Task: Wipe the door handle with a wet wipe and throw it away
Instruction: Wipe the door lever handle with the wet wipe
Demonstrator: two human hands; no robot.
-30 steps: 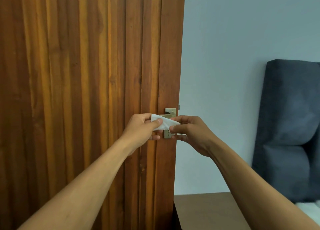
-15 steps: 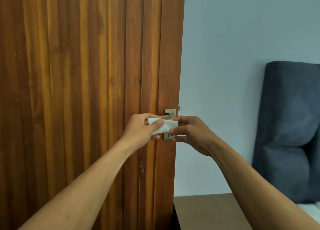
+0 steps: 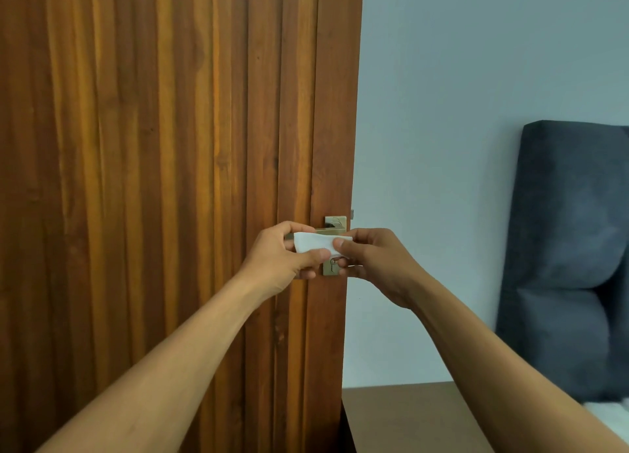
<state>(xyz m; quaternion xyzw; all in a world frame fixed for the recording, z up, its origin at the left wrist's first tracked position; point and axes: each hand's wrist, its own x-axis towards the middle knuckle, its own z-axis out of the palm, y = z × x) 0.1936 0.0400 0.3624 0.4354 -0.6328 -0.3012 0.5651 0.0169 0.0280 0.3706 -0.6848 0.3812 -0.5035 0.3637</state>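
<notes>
A small white wet wipe (image 3: 313,242) is stretched between my two hands in front of the brass door handle (image 3: 335,227). My left hand (image 3: 279,256) pinches its left end with thumb and fingers. My right hand (image 3: 374,262) pinches its right end. The handle's lever is mostly hidden behind the wipe and my fingers; its square plate shows above, and the keyhole plate (image 3: 331,268) below. Both sit near the right edge of a ribbed wooden door (image 3: 170,180).
A pale blue wall (image 3: 442,112) lies right of the door edge. A dark grey upholstered headboard (image 3: 571,248) stands at the far right, with a brown bedside surface (image 3: 401,415) below.
Both hands have shifted the wipe slightly; it is now flatter and held lower across the handle lever. The view has barely moved.
</notes>
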